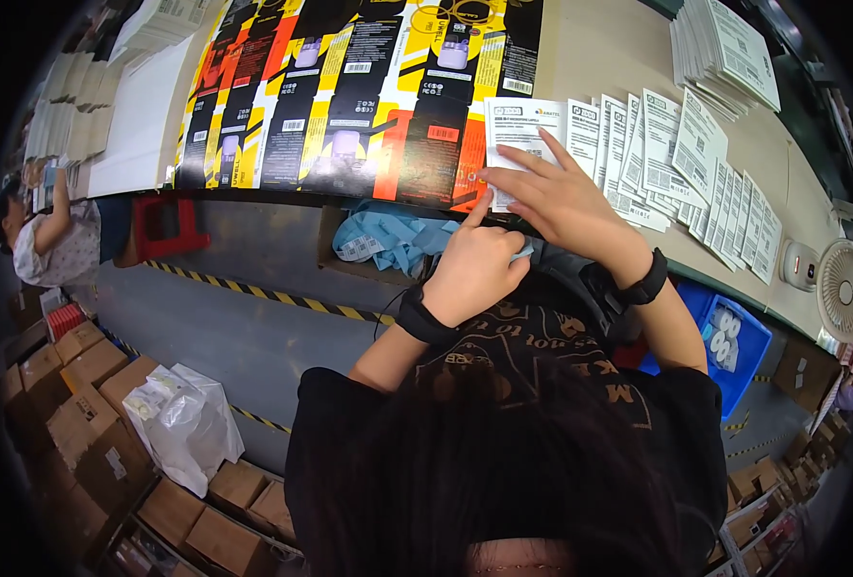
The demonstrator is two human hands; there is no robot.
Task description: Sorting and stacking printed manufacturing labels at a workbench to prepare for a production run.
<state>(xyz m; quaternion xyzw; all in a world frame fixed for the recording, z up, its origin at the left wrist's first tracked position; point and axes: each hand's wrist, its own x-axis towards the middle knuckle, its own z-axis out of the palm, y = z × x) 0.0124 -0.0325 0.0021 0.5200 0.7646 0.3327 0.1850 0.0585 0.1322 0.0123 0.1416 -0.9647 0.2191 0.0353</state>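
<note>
A white printed leaflet (518,123) lies at the table's near edge, overlapping the right end of a black, yellow and orange printed sheet. My right hand (563,202) rests flat over the leaflet with its fingers spread. Just left of it, my left hand (474,271) points its index finger at the leaflet's lower edge. The other left fingers are curled in, and a small light blue piece (522,252) shows beside them; what it is I cannot make out. The printed sheet (369,125) carries pictures of small purple devices. Fanned white leaflets (662,144) spread to the right.
A thick leaflet stack (734,53) stands far right, near a small fan (841,288). Below the table are a carton with light blue material (388,240) and a blue bin (739,337). Cardboard boxes (99,433) and a red stool (172,226) are left, near another person (56,226).
</note>
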